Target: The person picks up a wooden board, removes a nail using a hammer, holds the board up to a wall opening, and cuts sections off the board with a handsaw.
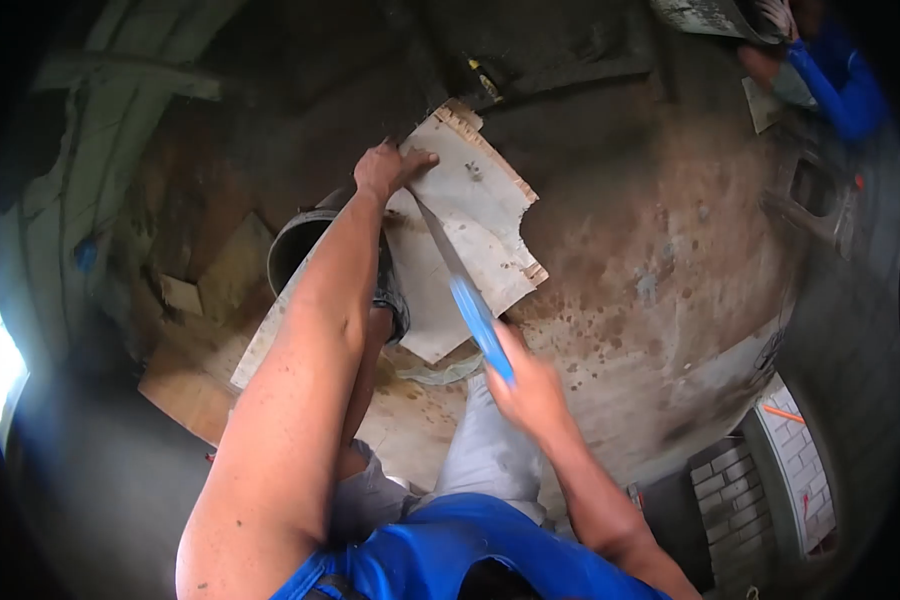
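Observation:
My right hand (532,395) is wrapped round the blue handle of a hand saw (436,232). Its narrow grey blade runs up and left across a pale board (475,220), and the tip lies close to my left hand; teeth are too blurred to make out. My left hand (394,170) grips the board's upper left edge, thumb on top, with some fingers hidden. This board has rough, broken edges on its right side and a round notch. Under its left part stands a dark bucket (288,245), tilted and partly covered.
A yellow-and-black tool (485,78) lies on the floor beyond the board. At upper right, another person's blue sleeve (838,85) shows beside a bucket (715,15). Stacked white bricks (735,490) stand at lower right. Wood scraps (182,295) lie to the left.

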A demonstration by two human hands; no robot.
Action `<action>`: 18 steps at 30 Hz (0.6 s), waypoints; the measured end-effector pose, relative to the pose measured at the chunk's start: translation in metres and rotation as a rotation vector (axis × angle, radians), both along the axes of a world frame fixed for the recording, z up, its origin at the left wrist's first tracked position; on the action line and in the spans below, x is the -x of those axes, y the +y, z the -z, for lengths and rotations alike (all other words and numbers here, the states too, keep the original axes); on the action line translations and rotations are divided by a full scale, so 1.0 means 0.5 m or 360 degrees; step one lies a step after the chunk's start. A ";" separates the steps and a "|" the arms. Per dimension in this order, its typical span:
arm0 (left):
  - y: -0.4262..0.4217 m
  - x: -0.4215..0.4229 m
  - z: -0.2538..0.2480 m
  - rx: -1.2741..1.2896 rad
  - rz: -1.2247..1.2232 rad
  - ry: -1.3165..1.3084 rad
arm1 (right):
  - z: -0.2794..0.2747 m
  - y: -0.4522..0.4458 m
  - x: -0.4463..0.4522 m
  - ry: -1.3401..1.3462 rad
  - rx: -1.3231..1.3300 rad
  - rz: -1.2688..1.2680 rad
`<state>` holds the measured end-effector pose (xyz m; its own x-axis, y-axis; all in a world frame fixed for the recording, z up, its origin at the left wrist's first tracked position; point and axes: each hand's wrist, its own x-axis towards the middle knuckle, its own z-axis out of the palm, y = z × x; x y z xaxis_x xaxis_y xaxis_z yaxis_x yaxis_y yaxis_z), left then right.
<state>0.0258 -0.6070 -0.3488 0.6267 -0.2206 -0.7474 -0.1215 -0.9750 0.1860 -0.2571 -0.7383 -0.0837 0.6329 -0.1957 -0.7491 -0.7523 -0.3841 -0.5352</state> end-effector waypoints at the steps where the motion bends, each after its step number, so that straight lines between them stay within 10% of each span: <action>1: -0.001 0.005 -0.008 0.0010 -0.0006 0.0020 | -0.063 -0.013 0.067 -0.0085 -0.0019 0.0124; 4: -0.008 -0.010 -0.012 0.0105 -0.0125 0.0066 | -0.126 -0.068 0.131 -0.0227 -0.0051 0.0192; 8: -0.007 0.041 0.020 -0.0022 0.0015 -0.0012 | 0.287 0.016 -0.065 -0.0026 -0.0017 -0.0161; 10: 0.000 0.011 0.002 0.0048 0.0019 -0.0026 | 0.326 0.023 -0.110 -0.0108 0.0048 -0.0209; 18: -0.005 0.007 -0.037 0.0143 -0.0085 0.0169 | -0.168 -0.095 0.086 0.0404 -0.0047 0.0134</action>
<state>0.0223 -0.6098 -0.3302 0.5575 -0.2580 -0.7891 -0.0450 -0.9585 0.2816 -0.2999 -0.7858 0.0005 0.4066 -0.2152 -0.8879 -0.8925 -0.3015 -0.3356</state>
